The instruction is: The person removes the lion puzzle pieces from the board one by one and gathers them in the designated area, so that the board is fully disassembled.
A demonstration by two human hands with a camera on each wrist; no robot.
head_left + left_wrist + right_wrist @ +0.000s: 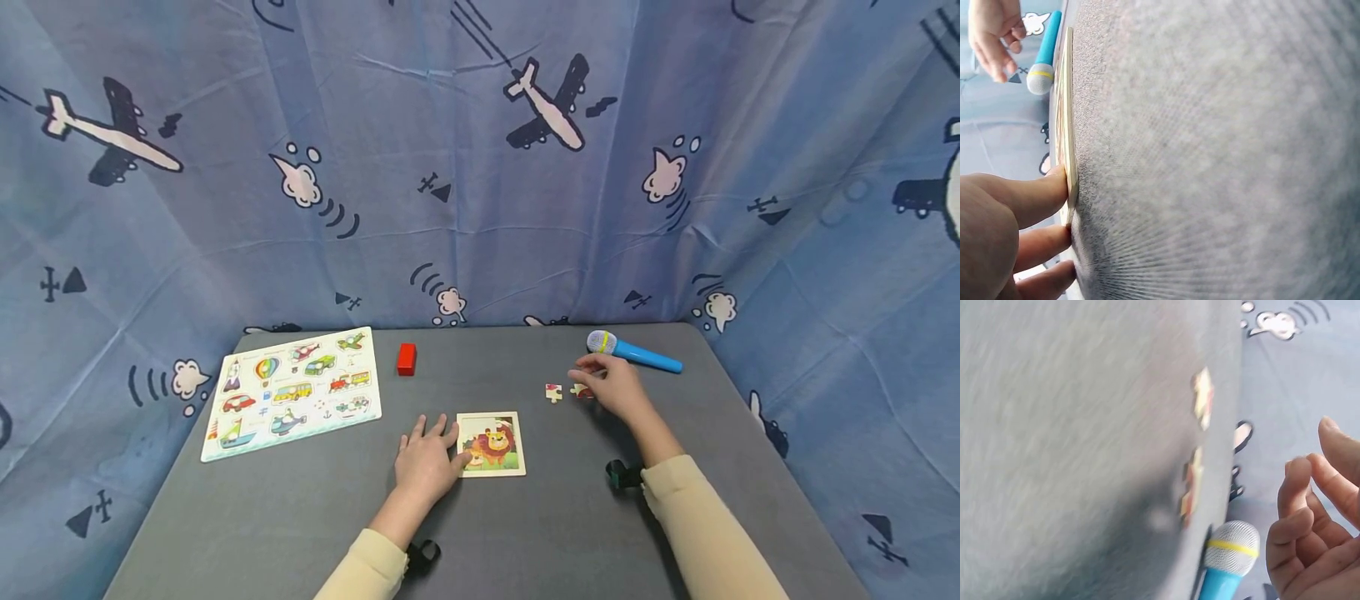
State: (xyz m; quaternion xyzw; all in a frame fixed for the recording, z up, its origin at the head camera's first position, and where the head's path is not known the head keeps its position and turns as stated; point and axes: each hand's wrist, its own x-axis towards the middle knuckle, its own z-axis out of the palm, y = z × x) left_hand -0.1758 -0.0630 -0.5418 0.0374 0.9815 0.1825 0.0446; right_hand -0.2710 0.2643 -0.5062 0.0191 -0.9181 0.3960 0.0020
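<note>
Two loose pieces point(553, 391) lie right of the lion puzzle point(492, 447). The right hand point(617, 387), empty, fingers loosely bent, hangs over one; a low fingertip could knock it aside. The left hand point(427, 462), spread, thumb on the puzzle's left edge, could skew it by pressing unevenly.

Table point(540, 533): grey, finely textured top
Cloth point(465, 108): blue, creased, hung behind the table and along both sides
Planes point(552, 113): printed on it, dark wings, white bodies
Clouds point(300, 183): printed, white, dark-outlined
Light: soft
</note>
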